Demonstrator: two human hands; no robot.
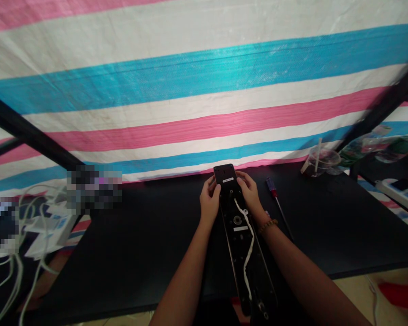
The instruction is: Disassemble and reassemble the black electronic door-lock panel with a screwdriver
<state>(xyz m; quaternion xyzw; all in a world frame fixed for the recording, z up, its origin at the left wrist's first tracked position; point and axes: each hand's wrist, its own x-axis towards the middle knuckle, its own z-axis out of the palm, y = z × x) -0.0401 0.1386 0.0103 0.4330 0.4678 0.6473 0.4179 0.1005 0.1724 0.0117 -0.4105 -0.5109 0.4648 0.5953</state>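
Observation:
A long, flat black device panel (240,246) lies lengthwise before me, its near end reaching over the table's front edge. A whitish cable (250,253) runs along its face, beside small screws, a round metal fitting and white labels; I cannot make out what kind of device it is. My left hand (210,199) grips the left edge near the far end, thumb on top. On the opposite edge, my right hand (250,192) holds it the same way, with a beaded bracelet at the wrist. Right of that hand lies a screwdriver (271,186) with a blue and red handle.
Under the panel is a black table (149,244). At its back right stands a clear plastic cup (323,160) with a straw, near plastic packaging (363,145). White cables (42,226) and boxes crowd the left side. A striped tarp (204,131) hangs behind, between dark frame posts.

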